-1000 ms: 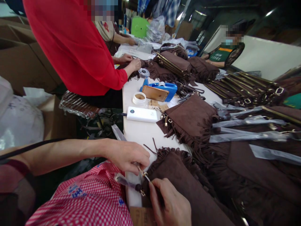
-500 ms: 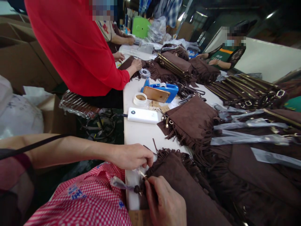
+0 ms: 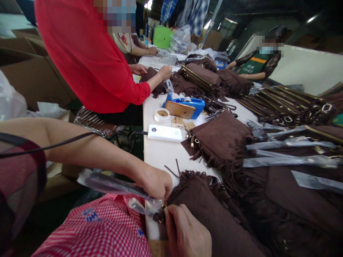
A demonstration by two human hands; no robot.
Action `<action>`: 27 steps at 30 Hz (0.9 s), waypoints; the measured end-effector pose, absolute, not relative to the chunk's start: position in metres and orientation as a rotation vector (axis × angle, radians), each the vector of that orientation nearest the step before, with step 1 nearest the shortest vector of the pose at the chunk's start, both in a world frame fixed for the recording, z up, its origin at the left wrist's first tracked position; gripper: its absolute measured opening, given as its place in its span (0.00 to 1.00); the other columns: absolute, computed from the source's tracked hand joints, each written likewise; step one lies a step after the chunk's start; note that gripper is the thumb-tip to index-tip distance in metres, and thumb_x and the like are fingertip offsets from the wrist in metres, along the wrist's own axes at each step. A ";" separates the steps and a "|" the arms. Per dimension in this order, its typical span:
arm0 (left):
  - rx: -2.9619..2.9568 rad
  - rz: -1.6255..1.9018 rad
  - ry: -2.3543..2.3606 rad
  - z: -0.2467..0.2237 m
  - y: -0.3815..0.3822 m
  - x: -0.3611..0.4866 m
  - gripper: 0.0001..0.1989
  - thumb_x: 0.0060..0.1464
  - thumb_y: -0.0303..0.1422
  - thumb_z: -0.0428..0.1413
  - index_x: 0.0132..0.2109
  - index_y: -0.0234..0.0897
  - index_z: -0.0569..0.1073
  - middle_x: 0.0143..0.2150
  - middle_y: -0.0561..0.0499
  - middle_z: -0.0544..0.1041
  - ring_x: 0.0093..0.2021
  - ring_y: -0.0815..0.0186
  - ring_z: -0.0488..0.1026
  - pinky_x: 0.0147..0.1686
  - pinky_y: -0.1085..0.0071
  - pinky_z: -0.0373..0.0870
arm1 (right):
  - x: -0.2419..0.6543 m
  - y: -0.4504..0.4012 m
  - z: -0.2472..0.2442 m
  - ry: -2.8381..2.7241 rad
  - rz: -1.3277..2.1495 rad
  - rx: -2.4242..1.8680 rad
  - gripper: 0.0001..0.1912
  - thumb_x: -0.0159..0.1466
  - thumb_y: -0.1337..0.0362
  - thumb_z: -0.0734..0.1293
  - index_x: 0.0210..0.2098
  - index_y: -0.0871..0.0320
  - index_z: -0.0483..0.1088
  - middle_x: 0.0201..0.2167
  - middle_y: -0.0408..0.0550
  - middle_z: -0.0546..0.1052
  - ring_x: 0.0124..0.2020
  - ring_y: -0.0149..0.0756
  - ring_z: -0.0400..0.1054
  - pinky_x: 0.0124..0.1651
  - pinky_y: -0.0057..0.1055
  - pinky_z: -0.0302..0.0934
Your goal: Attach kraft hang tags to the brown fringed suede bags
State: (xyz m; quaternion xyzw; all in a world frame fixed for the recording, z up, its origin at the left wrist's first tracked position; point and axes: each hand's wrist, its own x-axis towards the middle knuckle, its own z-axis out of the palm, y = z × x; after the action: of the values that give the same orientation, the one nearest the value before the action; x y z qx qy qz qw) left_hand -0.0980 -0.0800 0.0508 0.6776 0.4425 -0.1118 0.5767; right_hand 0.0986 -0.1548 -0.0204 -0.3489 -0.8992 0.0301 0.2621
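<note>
The left arm is stretched in from the left edge, its forearm sloped down toward the surface (image 3: pixel 175 157), where the left hand (image 3: pixel 157 182) is held knuckles up with the fingers curled down at the clasp (image 3: pixel 164 206) by the bag's corner. Its fingertips are partly hidden, so whether the clasp is gripped cannot be told. Below the wrist, a plastic-wrapped strap (image 3: pixel 112 185) is seen slanting across, above a checked cloth (image 3: pixel 102 228).

The right hand (image 3: pixel 189 232) is set lower, back upward, and the corner of the brown bag (image 3: pixel 206 210) is pinched between its thumb and forefinger; its other fingers are folded in. The two hands are held close together at that corner. The bag is laid at the surface's near edge, its fringe spread along the far side.

Beyond it, a power bank (image 3: pixel 164 133), a tape roll (image 3: pixel 162 119) and a phone (image 3: pixel 180 109) are placed, the phone leaned against a blue dispenser (image 3: pixel 199 105).
</note>
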 end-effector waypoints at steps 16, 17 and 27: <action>1.542 -0.386 1.000 0.050 -0.073 -0.088 0.05 0.34 0.23 0.52 0.19 0.36 0.70 0.17 0.55 0.69 0.20 0.65 0.66 0.19 0.72 0.63 | 0.089 -0.157 -0.009 -2.314 -0.005 -0.944 0.21 0.74 0.65 0.54 0.26 0.54 0.67 0.17 0.40 0.69 0.15 0.30 0.65 0.21 0.30 0.51; 1.582 -0.393 0.992 0.051 -0.074 -0.087 0.05 0.35 0.22 0.52 0.19 0.36 0.69 0.16 0.55 0.68 0.20 0.66 0.65 0.18 0.73 0.62 | 0.087 -0.157 -0.007 -2.307 -0.019 -0.945 0.22 0.74 0.65 0.53 0.26 0.54 0.67 0.17 0.41 0.69 0.15 0.30 0.65 0.20 0.30 0.50; 2.078 -0.207 0.971 0.064 -0.090 -0.088 0.11 0.45 0.18 0.54 0.22 0.37 0.65 0.19 0.57 0.63 0.24 0.68 0.61 0.22 0.73 0.54 | 0.118 -0.153 -0.008 -2.365 0.444 -1.021 0.11 0.72 0.59 0.58 0.48 0.55 0.68 0.26 0.41 0.79 0.21 0.32 0.76 0.20 0.23 0.62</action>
State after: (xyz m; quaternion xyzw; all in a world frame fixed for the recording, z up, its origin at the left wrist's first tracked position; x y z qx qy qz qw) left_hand -0.0883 -0.0898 0.0637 0.8241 0.3850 -0.0822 0.4073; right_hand 0.1178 -0.1534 -0.0082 -0.3771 -0.8735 0.1641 0.2606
